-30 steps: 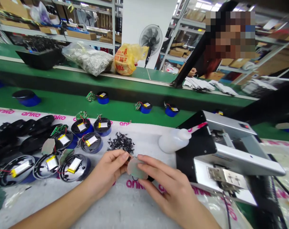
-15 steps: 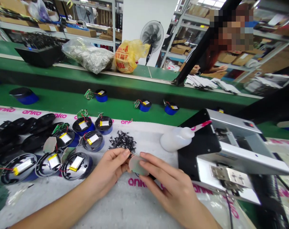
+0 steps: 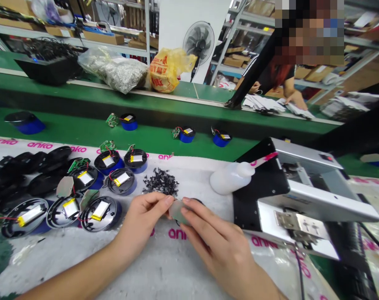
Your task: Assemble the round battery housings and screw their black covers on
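Note:
In front of me, both hands meet at a grey-faced circuit board (image 3: 176,211) with a rounded edge. My left hand (image 3: 142,221) pinches its left edge between thumb and fingers. My right hand (image 3: 220,239) grips it from the right, fingers over its face. A dark rounded edge, perhaps a housing, shows behind the right fingers; most of it is hidden. Just beyond the hands lies a pile of small black plastic pieces (image 3: 161,182). To the left, several round blue-and-black housings (image 3: 122,182) hold silver battery packs with yellow ends, boards hanging on wires.
A white bottle (image 3: 228,179) stands right of the pile, beside a silver-and-black machine (image 3: 327,187). Black covers (image 3: 51,162) are heaped at left. More housings (image 3: 186,135) sit on the green strip (image 3: 158,141) behind. Across the bench, another person's hand (image 3: 297,100) touches white sheets.
My hands stay together at the board, which now shows less of its face. The view has shifted slightly. Across the bench, the other person's hand has reached down to the white sheets.

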Demonstrator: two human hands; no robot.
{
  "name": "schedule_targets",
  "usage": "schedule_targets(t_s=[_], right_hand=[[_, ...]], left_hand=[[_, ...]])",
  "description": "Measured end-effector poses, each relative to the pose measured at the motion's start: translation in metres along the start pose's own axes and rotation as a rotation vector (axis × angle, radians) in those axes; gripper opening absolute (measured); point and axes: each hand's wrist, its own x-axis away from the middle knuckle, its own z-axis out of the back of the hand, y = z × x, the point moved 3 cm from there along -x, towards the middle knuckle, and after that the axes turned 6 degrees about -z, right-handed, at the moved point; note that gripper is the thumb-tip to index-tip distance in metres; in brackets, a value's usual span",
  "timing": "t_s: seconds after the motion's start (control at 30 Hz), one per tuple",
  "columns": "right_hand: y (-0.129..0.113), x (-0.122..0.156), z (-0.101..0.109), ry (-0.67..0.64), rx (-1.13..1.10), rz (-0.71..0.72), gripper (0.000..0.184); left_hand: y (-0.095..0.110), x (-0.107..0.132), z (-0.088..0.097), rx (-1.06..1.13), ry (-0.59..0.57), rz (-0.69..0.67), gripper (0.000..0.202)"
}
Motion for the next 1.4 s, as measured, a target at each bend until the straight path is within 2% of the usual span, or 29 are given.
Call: schedule_targets(t_s=[0.1, 0.17, 0.27, 0.3, 0.4, 0.47, 0.63, 0.7, 0.77, 0.87, 0.93, 1.0, 1.1, 1.27, 1.4], right_hand=[[0.006, -0.004, 0.004, 0.013, -0.094, -0.045, 0.043], [0.010, -0.008, 0.008, -0.025, -0.132, -0.053, 0.051], [0.013, -0.013, 0.016, -0.072, -0.194, -0.119, 0.050], [0.014, -0.014, 0.019, -0.072, -0.227, -0.164, 0.048], [0.015, -0.014, 0.025, -0.083, -0.300, -0.290, 0.049], [0.014, -0.014, 0.028, -0.102, -0.319, -0.322, 0.050], [0.012, -0.008, 0.033, -0.138, -0.296, -0.356, 0.044], [0.015, -0.004, 0.033, -0.174, -0.277, -0.412, 0.041], [0.020, 0.000, 0.032, -0.219, -0.292, -0.475, 0.038], [0.024, 0.003, 0.029, -0.287, -0.392, -0.531, 0.036], [0.025, 0.003, 0.027, -0.321, -0.465, -0.550, 0.035], [0.024, 0.002, 0.026, -0.329, -0.513, -0.574, 0.033], [0.023, 0.003, 0.025, -0.327, -0.530, -0.597, 0.030], [0.022, 0.005, 0.024, -0.287, -0.404, -0.572, 0.028], [0.024, 0.000, 0.023, -0.319, -0.451, -0.633, 0.027]], left_hand=[[0.016, 0.002, 0.001, -0.056, -0.109, -0.145, 0.025], [0.024, 0.003, 0.001, -0.105, -0.203, -0.247, 0.026], [0.023, 0.003, 0.002, -0.171, -0.278, -0.290, 0.028], [0.019, 0.002, 0.001, -0.205, -0.282, -0.281, 0.036], [0.008, -0.001, -0.008, -0.391, -0.325, -0.289, 0.080], [0.004, -0.002, -0.017, -0.515, -0.356, -0.341, 0.091], [0.007, -0.001, -0.022, -0.606, -0.364, -0.476, 0.054], [0.009, -0.001, -0.018, -0.549, -0.404, -0.438, 0.041], [0.010, 0.000, -0.014, -0.455, -0.470, -0.326, 0.034], [0.012, 0.001, -0.009, -0.325, -0.534, -0.131, 0.032], [0.012, 0.002, -0.008, -0.279, -0.555, -0.056, 0.031], [0.013, 0.004, -0.010, -0.258, -0.569, -0.028, 0.027], [0.011, 0.003, -0.014, -0.221, -0.538, -0.018, 0.007], [0.004, -0.002, -0.020, -0.180, -0.477, -0.002, 0.019], [-0.001, -0.003, -0.020, -0.105, -0.487, 0.078, 0.021]])
